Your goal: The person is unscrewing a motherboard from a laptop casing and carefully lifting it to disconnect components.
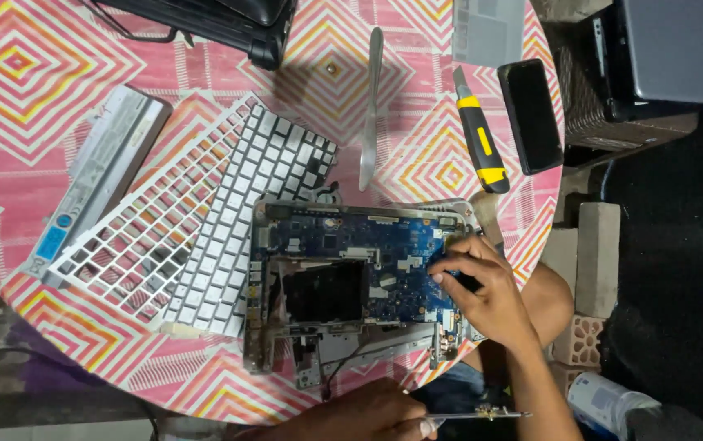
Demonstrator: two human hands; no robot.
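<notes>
Head view: the right hand (pixel 482 282) rests curled fingers, gripping nothing, on the blue circuit board (pixel 351 245) in the opened laptop chassis (pixel 257 327) on the patterned worktop (pixel 33 73), while the left hand (pixel 368 416) pinches a slim screwdriver (pixel 482 415), suggesting board removal, needing precise tip placement.

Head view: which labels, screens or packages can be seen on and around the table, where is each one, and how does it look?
Battery label: pale blue sticker at the near end of the long grey laptop battery, table's left side.
Phone screen: dark, unlit rectangle on the black phone, table's right edge, beside the yellow utility knife.
Container: white cylinder with a blue label, on the floor at lower right.
</notes>
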